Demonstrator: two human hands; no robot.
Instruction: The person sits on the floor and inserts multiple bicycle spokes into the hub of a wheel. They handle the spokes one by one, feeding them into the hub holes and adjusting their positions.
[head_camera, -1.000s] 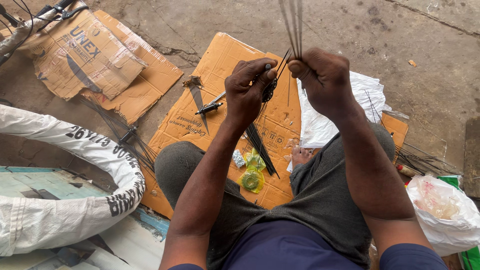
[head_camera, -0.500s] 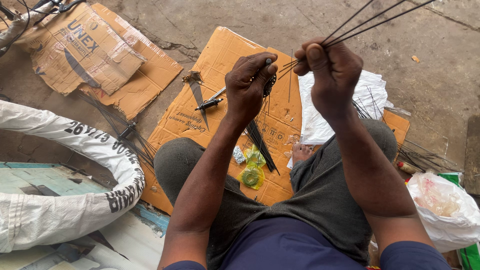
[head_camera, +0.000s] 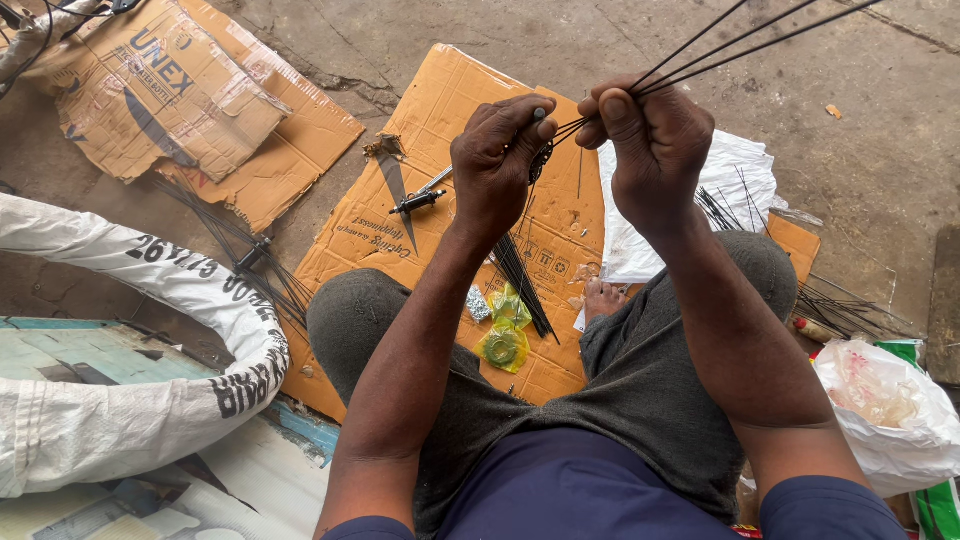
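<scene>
Concrete floor, flattened cardboard under a seated person. Right hand fisted tight around several thin black spokes fanning up-right. Left hand pinches a small dark hub at their near ends. Few spokes gathered so far; a bundle of loose spokes lies unused on the cardboard below.

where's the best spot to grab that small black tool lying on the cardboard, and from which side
Probably the black handle of the small tool on the cardboard, coming straight down from above. It lies flat, its thicker dark end pointing down-left and a thin silvery shaft toward the left hand. The sides of the handle look clear, so fingers could pinch across its width.
</scene>
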